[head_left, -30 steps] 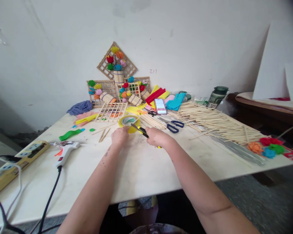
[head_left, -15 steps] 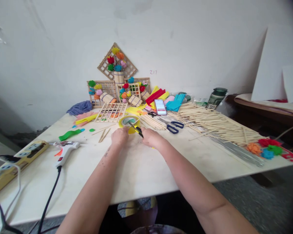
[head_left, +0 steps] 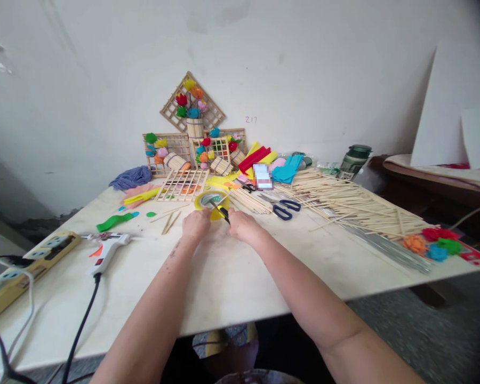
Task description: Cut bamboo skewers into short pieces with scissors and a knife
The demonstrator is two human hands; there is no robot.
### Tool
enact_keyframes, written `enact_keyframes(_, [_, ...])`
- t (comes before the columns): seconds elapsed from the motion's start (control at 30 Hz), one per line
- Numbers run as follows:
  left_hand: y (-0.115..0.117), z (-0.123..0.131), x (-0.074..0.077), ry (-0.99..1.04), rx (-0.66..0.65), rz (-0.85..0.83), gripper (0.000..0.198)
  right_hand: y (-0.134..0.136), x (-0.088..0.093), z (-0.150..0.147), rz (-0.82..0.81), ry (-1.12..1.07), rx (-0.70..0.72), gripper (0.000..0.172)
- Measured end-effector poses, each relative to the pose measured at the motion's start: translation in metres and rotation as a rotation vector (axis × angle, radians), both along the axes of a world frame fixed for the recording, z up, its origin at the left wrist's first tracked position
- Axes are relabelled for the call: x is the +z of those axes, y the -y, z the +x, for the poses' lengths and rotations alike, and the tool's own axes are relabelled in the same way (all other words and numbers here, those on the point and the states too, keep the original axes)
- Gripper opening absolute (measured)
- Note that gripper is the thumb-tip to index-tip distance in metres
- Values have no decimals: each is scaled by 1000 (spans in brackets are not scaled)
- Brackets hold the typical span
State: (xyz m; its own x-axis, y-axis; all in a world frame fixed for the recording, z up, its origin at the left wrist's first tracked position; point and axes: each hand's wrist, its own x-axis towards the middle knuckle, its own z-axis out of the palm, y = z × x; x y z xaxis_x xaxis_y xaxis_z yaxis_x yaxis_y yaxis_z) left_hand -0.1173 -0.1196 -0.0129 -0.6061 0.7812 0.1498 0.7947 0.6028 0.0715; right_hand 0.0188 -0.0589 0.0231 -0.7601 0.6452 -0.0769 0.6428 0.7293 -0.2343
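Note:
My right hand is closed around a black-and-yellow utility knife. The knife points forward and left, its tip end close to the ring of a yellow tape roll. My left hand is closed at the near side of the roll, fingers bunched; whatever they grip is hidden. A small gap separates the two hands above the table. A thin pale stick shows by the knife, over the right side of the roll. Yellow material lies below the knife, between the hands.
A white glue gun and a power strip lie left. Dark-handled scissors, many wooden sticks and metal wires are on the right. A stick lattice, paper flowers and coloured strips sit behind; a green jar stands far right.
My right hand and the knife have shifted slightly left, nearer my left hand. My left hand stays almost in place.

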Motion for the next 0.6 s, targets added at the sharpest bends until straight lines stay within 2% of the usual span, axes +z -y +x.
enact_keyframes(0.13, [-2, -1, -2, 38, 29, 36, 42, 1, 3, 2, -22, 1, 0, 43])
enact_keyframes(0.37, [-2, -3, -3, 74, 42, 49, 44, -2, 17, 38, -40, 37, 73, 33])
enact_keyframes(0.47, [-2, -3, -2, 21, 10, 25, 43, -4, 15, 34, -19, 33, 82, 32])
enact_keyframes(0.6, [-1, -3, -1, -35, -17, 3, 43, -3, 9, 16, 15, 10, 60, 39])
